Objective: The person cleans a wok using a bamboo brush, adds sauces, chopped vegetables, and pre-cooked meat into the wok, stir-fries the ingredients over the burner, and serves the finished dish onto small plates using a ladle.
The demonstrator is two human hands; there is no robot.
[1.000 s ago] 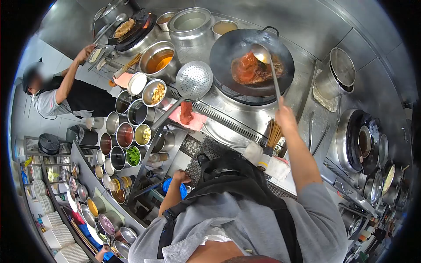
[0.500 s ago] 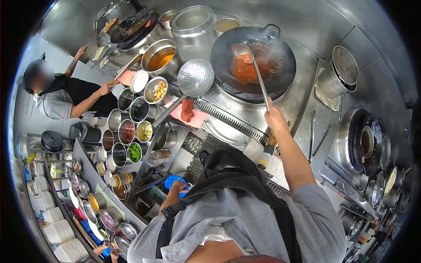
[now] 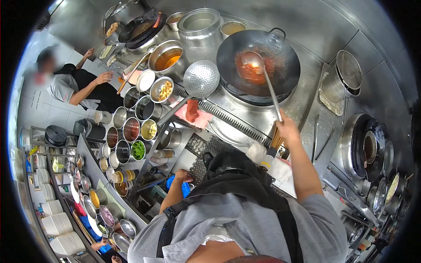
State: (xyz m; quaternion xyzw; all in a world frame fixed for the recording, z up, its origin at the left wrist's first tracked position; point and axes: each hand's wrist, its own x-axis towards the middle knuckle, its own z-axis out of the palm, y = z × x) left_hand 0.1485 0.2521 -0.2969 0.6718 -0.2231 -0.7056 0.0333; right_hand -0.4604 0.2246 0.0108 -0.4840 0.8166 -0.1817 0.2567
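Observation:
My right hand (image 3: 288, 131) is closed around the long handle of a ladle (image 3: 272, 92). The ladle's bowl rests in red sauce (image 3: 255, 72) inside a large dark wok (image 3: 228, 52) on the burner. Down at my left side, my left hand (image 3: 182, 176) hangs just above a blue object (image 3: 180, 187), its fingers curled; anything within them is too small to make out. A perforated skimmer (image 3: 201, 79) lies across the pots left of the wok, near a piece of red meat or cloth (image 3: 192, 110) on a pink cloth (image 3: 204, 121).
Metal pots of ingredients crowd the left, with chopped greens (image 3: 138, 150) in one and orange liquid (image 3: 169, 60) in a larger pot. Tongs (image 3: 315, 136) lie on the right-hand counter, before another burner (image 3: 351, 144). A co-worker (image 3: 83, 90) stands at far left.
The ladle's bowl has moved slightly right and down into the sauce. My left hand has lifted off the blue object. The co-worker's hand has let go of a long handle.

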